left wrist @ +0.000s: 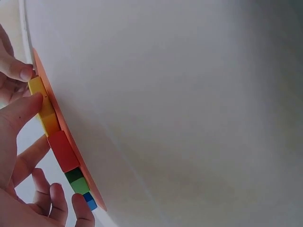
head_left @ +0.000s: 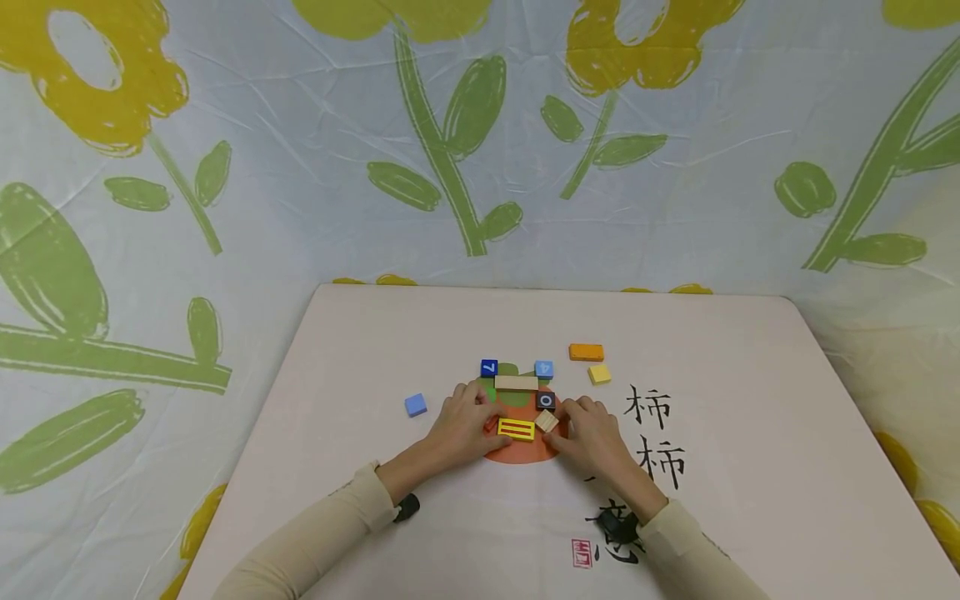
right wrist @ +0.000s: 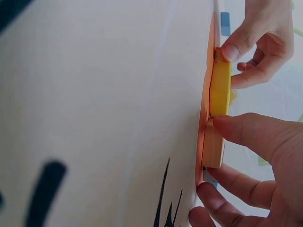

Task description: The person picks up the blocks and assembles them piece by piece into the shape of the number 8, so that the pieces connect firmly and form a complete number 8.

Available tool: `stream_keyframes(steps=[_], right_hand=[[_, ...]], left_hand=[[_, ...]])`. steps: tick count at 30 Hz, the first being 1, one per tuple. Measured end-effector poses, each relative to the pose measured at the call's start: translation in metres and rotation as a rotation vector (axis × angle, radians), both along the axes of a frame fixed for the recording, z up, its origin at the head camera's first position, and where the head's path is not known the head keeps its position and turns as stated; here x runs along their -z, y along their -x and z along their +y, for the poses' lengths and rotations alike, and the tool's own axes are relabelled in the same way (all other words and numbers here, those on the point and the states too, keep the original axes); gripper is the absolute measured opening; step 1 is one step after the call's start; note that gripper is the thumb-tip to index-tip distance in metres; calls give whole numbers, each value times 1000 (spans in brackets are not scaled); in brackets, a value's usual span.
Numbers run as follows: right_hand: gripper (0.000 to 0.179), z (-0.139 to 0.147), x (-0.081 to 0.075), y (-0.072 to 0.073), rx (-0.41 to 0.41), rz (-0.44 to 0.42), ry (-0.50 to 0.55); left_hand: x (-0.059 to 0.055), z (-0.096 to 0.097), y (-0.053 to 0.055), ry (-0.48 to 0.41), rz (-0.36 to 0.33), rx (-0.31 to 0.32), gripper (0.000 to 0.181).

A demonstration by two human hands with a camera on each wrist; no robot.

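My left hand [head_left: 461, 425] pinches a yellow block with red stripes [head_left: 516, 429], its thumb on the near face. Beside that block, close to the left index finger, lies a red block [left wrist: 64, 151]. My right hand [head_left: 596, 433] holds a plain wooden block [right wrist: 214, 144] between thumb and index finger; it sits tilted against the yellow block's right end. All three are on an orange persimmon picture [head_left: 517, 454] on the table. Behind them stand a long wooden block [head_left: 516, 383], a dark block with a ring [head_left: 546, 401] and a green block [left wrist: 80, 185].
Dark blue block 7 [head_left: 489, 367] and light blue block 4 [head_left: 543, 369] stand at the picture's far edge. A blue block [head_left: 416, 405] lies left; an orange block [head_left: 586, 352] and a yellow cube [head_left: 599, 374] lie back right. Black characters [head_left: 660, 462] mark the white tabletop.
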State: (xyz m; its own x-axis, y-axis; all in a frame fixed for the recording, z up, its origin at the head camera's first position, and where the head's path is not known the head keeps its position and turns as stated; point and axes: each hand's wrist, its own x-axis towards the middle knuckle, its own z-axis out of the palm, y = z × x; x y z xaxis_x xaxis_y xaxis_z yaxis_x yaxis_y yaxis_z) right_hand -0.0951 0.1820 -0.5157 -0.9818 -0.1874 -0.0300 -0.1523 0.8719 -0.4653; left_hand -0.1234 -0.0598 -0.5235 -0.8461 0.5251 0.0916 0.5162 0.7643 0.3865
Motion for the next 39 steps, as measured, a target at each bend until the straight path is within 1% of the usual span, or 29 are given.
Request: stream_keyframes(steps=[5,12,23,39], right_hand=[[30,0,1,0,1,6,2],[31,0,1,0,-1,12,3],[32,0,1,0,0,6,3],[30,0,0,0,-1,9,-4]], left_hand=[[0,0,0,-2,-7,-3,35],[-2,0,0,7,-22,-6,36],[-1,-1,0,0,-7,-3,35],[0,-1,1,-2,-8,4,34]])
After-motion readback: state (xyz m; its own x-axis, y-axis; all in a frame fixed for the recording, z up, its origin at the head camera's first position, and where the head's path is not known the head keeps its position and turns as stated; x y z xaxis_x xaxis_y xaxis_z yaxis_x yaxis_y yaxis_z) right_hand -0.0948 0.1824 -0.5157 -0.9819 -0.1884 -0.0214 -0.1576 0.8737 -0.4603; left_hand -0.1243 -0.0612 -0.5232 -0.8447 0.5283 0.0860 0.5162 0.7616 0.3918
